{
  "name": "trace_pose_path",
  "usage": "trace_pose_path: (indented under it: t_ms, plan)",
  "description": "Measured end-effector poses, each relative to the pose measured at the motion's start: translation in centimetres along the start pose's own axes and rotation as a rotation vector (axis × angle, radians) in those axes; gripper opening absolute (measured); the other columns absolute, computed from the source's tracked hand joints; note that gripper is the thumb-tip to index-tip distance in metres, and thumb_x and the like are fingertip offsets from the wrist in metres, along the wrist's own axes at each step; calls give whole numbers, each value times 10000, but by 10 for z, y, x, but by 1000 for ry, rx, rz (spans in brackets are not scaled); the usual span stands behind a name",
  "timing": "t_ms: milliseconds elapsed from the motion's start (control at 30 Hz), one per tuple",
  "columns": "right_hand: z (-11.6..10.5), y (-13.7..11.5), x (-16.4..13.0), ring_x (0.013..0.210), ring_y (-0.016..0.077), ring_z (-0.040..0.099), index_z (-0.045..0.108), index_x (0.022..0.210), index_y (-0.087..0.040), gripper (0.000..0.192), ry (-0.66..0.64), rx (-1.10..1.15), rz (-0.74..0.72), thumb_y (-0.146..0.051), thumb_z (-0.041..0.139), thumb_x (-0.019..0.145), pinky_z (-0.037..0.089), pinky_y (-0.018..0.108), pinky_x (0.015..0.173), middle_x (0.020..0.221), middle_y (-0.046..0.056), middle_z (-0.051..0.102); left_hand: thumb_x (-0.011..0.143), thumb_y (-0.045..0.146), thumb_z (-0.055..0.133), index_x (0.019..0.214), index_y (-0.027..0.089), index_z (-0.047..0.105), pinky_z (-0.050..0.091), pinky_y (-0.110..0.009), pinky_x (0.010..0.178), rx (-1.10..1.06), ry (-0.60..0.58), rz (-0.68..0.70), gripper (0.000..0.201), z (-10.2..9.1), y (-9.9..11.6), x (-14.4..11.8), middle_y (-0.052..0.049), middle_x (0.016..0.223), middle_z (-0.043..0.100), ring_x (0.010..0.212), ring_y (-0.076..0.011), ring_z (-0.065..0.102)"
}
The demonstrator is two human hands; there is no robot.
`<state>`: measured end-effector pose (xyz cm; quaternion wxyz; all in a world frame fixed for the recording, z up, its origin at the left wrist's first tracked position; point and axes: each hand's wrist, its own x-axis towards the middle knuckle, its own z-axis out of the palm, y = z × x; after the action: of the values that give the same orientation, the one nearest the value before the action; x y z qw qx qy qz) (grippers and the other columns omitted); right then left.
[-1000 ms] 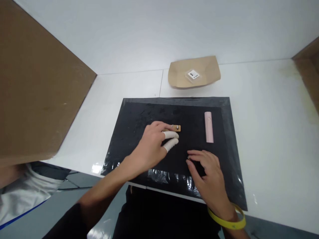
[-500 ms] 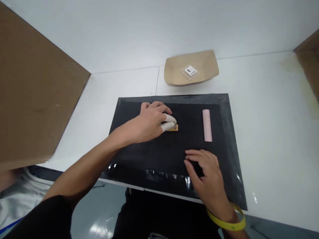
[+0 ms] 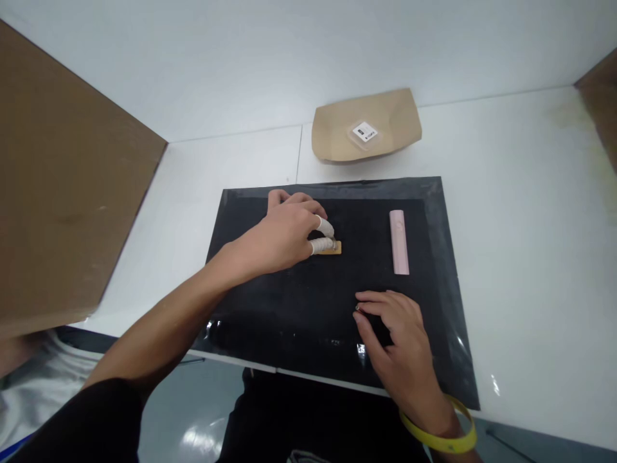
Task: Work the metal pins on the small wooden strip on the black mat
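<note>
My left hand [image 3: 284,238] reaches over the black mat [image 3: 289,302], its thumb and index finger wrapped in white finger covers. Those two fingertips are pinched on a tiny metallic piece [image 3: 334,244], which rests on or just above a small yellowish strip [image 3: 332,249]; the hand hides part of the strip. Nearer the mat's front, my right hand [image 3: 402,341] pinches a very small shiny piece [image 3: 358,308] between thumb and fingertips, too small to name. Beyond the right hand, a pink oblong case [image 3: 399,242] lies on the mat, touched by neither hand.
A brown paper tray [image 3: 332,138] stands behind the mat, holding a small clear plastic box [image 3: 365,133] with a white label. Brown board walls [image 3: 72,173] bound the white table at left and right. Part of another person shows at the lower left edge.
The view has shifted slightly. Both hands keep nearly the same positions, the left still pinching at the yellowish strip and the right still holding its tiny piece.
</note>
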<state>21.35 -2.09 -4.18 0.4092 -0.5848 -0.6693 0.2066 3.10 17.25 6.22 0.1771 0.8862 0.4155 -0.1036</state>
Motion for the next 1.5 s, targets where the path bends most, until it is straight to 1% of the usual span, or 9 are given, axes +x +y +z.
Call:
trace_pose_path:
  t_ms: [333,433,533,600,800,1033,1200,1300,1500]
  plan:
    - [-1,-2,1,1104,175,641,646,1083,-226,88,-4,-4,-1,-162,640,1024,421,400,1128,1135,21,742,936,114,602,1148,222,776,240,-474,1024,-15,4,30,296,-3,0,3,-69,1362,721,1328,-291,579]
    - [-1,-2,0,1106,179,641,646,1083,-229,85,-6,-4,-1,-169,645,1022,425,405,1121,1137,19,745,992,272,648,1163,227,778,233,-463,1043,-24,3,31,219,-7,-2,0,-71,1364,724,1342,-301,573]
    - [-1,-1,0,1100,180,644,642,1086,-234,91,-8,-1,-4,-168,642,1023,426,412,1117,1137,17,745,967,468,723,1159,235,783,235,-451,1048,-35,-2,29,308,-8,-4,-2,-76,1361,729,1333,-316,577]
    - [0,-1,1,1095,183,643,639,1086,-238,93,-10,1,-3,-169,641,1024,428,416,1110,1135,16,746,942,498,756,1137,244,789,234,-448,1036,-52,7,30,322,-6,-4,-2,-71,1347,736,1314,-313,585]
    - [0,0,1,1097,191,638,637,1077,-242,99,-6,-9,-1,-162,643,1019,431,419,1100,1132,18,746,931,449,788,1021,236,807,232,-466,1017,-88,85,8,233,11,1,-2,-60,1286,764,1281,-311,586]
    - [1,1,0,1092,192,641,638,1064,-239,83,-13,-13,-2,-168,637,1021,431,420,1095,1119,19,748,952,253,742,924,238,812,233,-497,1036,-137,204,-28,77,22,12,-8,-30,1236,787,1224,-278,616]
    - [1,1,0,1084,199,644,637,1067,-236,84,3,-20,-14,-166,636,1020,446,428,1078,1117,27,752,956,228,743,963,256,812,230,-508,1039,-129,289,7,76,31,17,-17,-17,1190,796,1210,-264,630]
    - [1,1,0,1087,206,648,635,1074,-239,90,-2,-18,-5,-167,637,1019,449,443,1082,1124,29,753,951,193,731,982,249,805,243,-515,1046,-93,341,11,98,35,19,-22,-30,1222,784,1239,-277,618]
    - [1,1,1,1077,211,655,636,1073,-242,77,6,-27,-8,-182,628,1026,459,447,1070,1118,27,756,958,239,755,990,265,807,251,-534,1075,-106,375,-2,66,37,22,-32,-52,1321,747,1352,-313,561]
